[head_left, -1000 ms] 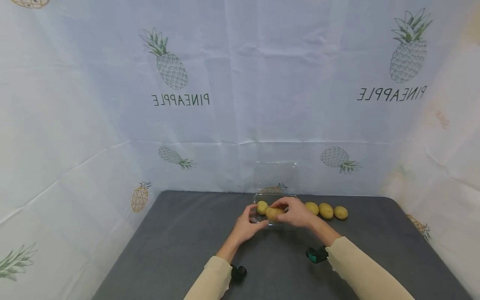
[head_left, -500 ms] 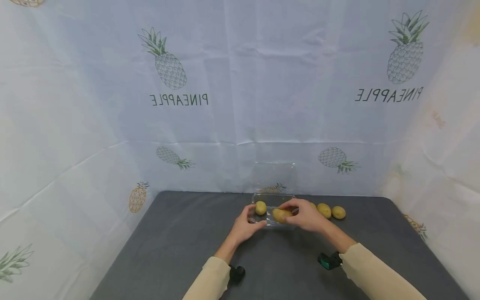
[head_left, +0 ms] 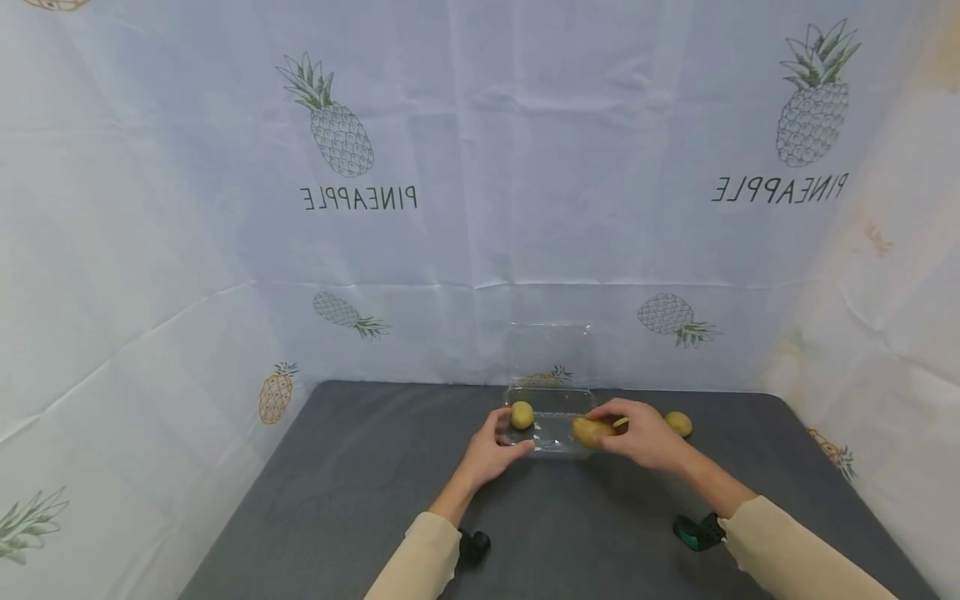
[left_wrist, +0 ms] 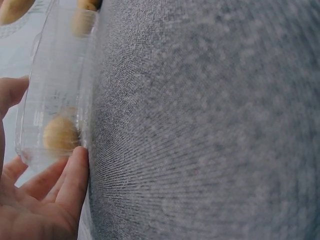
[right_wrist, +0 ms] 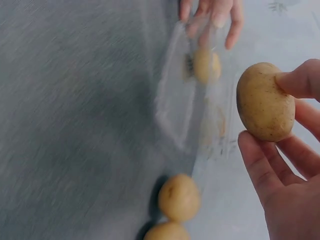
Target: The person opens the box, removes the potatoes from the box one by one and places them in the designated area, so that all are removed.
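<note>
In the head view my right hand (head_left: 641, 435) holds a potato (head_left: 592, 432) above the right end of a clear plastic clamshell container (head_left: 558, 446). The right wrist view shows thumb and fingertips pinching this potato (right_wrist: 265, 102) from opposite sides, clear of the table. Around the container's left end, my left hand (head_left: 491, 450) has thumb and fingers spread along its walls; from the left wrist, fingertips (left_wrist: 80, 155) press close at the plastic. Another potato (head_left: 522, 415) lies inside at that end. The hinged lid (head_left: 551, 354) stands up behind.
To the right of the container, more potatoes sit in a row on the dark grey table (head_left: 375, 483); one potato (head_left: 678, 423) shows beyond the right hand, another potato (right_wrist: 179, 197) in the right wrist view. Behind hangs a white cloth (head_left: 480, 233) printed with pineapples.
My right hand has moved right with its potato, from beside the other potato to the container's right end, now covering part of the row. The left hand stays at the container.
</note>
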`<state>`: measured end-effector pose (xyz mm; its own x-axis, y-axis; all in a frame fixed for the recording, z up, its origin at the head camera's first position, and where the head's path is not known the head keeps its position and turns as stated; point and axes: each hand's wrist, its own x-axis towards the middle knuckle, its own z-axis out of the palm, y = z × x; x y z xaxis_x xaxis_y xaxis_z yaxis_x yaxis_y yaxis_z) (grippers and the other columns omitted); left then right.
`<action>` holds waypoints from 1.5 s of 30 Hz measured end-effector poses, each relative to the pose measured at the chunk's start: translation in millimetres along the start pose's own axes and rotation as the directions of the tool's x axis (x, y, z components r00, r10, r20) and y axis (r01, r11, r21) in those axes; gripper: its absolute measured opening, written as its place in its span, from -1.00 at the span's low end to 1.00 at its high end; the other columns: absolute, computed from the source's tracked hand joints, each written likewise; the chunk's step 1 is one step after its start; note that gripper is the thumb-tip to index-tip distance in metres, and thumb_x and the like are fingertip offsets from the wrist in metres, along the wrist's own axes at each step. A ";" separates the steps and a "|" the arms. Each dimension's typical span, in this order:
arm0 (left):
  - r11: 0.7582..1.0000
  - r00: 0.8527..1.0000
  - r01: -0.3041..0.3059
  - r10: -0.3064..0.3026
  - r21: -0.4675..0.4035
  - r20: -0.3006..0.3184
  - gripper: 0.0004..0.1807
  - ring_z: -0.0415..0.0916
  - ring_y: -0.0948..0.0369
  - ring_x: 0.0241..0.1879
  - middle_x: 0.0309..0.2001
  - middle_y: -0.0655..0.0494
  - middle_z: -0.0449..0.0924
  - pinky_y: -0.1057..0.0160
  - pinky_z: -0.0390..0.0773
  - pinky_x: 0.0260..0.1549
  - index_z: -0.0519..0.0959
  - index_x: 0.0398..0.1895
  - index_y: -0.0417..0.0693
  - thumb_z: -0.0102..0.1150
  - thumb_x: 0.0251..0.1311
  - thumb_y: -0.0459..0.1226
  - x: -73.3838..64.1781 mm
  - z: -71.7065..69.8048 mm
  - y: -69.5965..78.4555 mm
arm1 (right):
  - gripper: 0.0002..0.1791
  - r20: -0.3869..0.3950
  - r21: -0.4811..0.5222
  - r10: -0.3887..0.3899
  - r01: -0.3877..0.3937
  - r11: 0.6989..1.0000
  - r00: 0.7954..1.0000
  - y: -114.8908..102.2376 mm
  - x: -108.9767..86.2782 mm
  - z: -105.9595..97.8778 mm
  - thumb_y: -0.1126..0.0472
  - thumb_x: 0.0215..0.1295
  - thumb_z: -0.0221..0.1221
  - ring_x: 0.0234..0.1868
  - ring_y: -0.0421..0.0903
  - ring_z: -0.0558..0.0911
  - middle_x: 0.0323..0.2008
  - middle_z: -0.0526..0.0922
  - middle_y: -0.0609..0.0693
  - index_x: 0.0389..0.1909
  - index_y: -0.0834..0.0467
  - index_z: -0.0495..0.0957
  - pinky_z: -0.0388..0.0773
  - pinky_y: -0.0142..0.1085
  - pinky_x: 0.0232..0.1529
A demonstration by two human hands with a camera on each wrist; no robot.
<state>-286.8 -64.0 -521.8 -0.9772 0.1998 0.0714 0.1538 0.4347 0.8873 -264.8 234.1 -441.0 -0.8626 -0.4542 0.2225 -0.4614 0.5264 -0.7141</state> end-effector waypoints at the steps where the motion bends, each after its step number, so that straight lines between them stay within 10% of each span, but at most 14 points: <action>1: 1.000 1.000 0.000 0.000 0.000 0.001 -0.17 0.53 0.02 0.06 0.23 -0.14 0.50 -0.05 0.56 -0.07 0.31 0.47 -0.05 0.42 0.19 -0.01 -0.2 -0.3 0.6 | -0.65 -0.007 0.000 0.006 -0.006 1.000 1.000 1.9 -2.4 -1.9 0.21 0.31 0.37 -0.07 -0.02 0.63 -0.01 0.66 0.04 0.08 0.19 0.66 0.63 -0.29 -0.11; 31: 0.999 0.999 0.040 -0.040 0.002 0.002 -0.14 0.51 0.07 0.06 0.26 -0.12 0.50 0.00 0.55 -0.09 0.29 0.49 0.03 0.42 0.18 0.05 2.4 0.1 -1.6 | -0.59 -0.155 -0.111 0.115 -0.133 0.985 0.981 53.1 -61.9 -40.9 0.14 0.38 0.33 -0.09 -0.06 0.64 0.08 0.62 0.19 0.16 0.24 0.62 0.60 -0.32 -0.22; 45: 0.999 0.999 0.043 -0.043 0.002 -0.006 -0.14 0.52 0.06 0.06 0.26 -0.12 0.49 -0.02 0.56 -0.08 0.30 0.49 0.04 0.43 0.17 0.05 1.8 0.8 0.2 | -0.47 -0.240 -0.163 0.267 -0.310 0.937 0.933 84.3 -78.0 -59.2 -0.03 0.39 0.31 0.00 0.21 0.61 0.07 0.64 0.25 0.20 0.26 0.60 0.59 0.00 -0.17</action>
<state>-288.4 -62.8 -521.9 -0.9838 0.1757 0.0355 0.1114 0.4443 0.8889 -248.7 356.5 -479.2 -0.9781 -0.1108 0.1764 -0.1987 0.7508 -0.6300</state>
